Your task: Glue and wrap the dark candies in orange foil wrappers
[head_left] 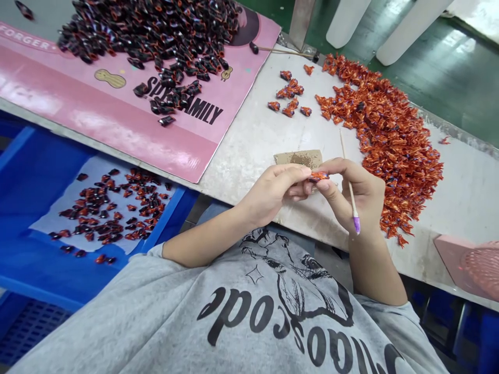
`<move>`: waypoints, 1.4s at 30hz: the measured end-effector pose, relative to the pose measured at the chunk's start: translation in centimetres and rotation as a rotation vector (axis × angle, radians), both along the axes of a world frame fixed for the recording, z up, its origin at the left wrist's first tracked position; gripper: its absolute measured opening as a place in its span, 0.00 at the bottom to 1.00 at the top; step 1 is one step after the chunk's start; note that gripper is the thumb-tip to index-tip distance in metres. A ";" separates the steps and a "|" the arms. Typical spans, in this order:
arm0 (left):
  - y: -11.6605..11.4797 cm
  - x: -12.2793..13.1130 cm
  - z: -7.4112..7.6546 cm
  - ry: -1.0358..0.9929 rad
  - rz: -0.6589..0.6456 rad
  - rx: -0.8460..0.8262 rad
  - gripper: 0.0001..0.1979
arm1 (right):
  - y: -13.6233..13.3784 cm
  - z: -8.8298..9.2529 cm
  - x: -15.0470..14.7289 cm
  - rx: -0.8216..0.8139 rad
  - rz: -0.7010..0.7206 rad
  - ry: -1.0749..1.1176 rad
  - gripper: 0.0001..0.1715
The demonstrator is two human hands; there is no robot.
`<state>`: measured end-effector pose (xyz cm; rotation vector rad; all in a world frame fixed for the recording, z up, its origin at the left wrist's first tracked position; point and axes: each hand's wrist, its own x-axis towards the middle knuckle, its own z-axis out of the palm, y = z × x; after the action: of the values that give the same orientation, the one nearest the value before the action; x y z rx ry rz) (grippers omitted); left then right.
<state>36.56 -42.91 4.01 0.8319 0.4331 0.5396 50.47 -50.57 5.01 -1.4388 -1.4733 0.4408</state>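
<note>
Farthest left, at about nine o'clock from the hands, a blue crate [31, 176] holds a pale sheet scattered with dark red pieces [109, 208]. Above it, near eleven o'clock, a pink printed board [117, 104] lies on the table [253, 135] and carries a big heap of dark wrapped pieces [156, 31]. The left hand [273, 195] is at the table's near edge, its fingers closed, with thumb and fingertips pinching one end of a small orange piece [318, 176]. That piece sits between the two hands, just in front of a scrap of brown card [298, 157] at twelve o'clock. The right hand [351, 197] is closed as well: its thumb and forefinger grip the other end of the piece, and a thin stick [343, 145] with a purple tip runs through its fingers, pointing from twelve down to six o'clock. A small cluster of orange pieces [289, 96] lies farther back at twelve o'clock. A broad pile of orange pieces [385, 135] spreads from one to three o'clock, just beside the right hand. At four o'clock a pink slotted object [479, 265] rests on the table edge.
</note>
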 end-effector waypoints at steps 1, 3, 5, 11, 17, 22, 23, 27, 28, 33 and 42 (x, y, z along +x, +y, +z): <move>0.0 0.0 0.0 0.003 -0.001 0.008 0.15 | 0.0 0.0 0.0 0.001 0.003 0.014 0.11; 0.1 -0.1 -0.2 0.018 0.001 0.060 0.16 | -0.1 0.0 0.0 -0.005 0.001 0.028 0.10; 0.1 -0.3 -0.5 0.030 0.038 0.194 0.17 | -0.2 0.0 0.0 -0.013 -0.006 0.033 0.09; 0.5 -0.9 -1.5 0.021 0.459 0.990 0.08 | -0.4 0.2 -0.2 -0.018 0.001 0.071 0.09; 1.1 -1.4 -1.2 0.011 0.547 1.364 0.06 | -0.5 0.1 -0.2 -0.021 0.051 0.119 0.08; 0.9 -1.7 -1.0 0.042 0.576 1.427 0.06 | -0.5 0.0 -0.2 -0.026 0.086 0.117 0.08; 0.9 -1.7 -1.1 0.054 0.579 1.436 0.06 | -0.5 -0.1 -0.1 -0.024 0.094 0.113 0.08; 0.8 -1.8 -1.2 0.071 0.582 1.460 0.07 | -0.5 -0.1 -0.1 -0.032 0.108 0.086 0.09; 0.8 -1.8 -1.2 0.066 0.584 1.460 0.07 | -0.5 -0.1 -0.1 -0.037 0.111 0.082 0.09; 1.1 -1.9 -1.2 0.025 0.567 1.450 0.07 | -0.6 -0.1 -0.1 -0.043 0.101 0.086 0.07; 1.1 -2.0 -1.3 0.077 0.531 1.427 0.05 | -0.5 -0.1 -0.3 -0.066 0.098 0.086 0.09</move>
<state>34.60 -41.78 2.75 2.1286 0.2883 1.3612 50.20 -51.11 4.96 -1.3860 -1.4758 0.6097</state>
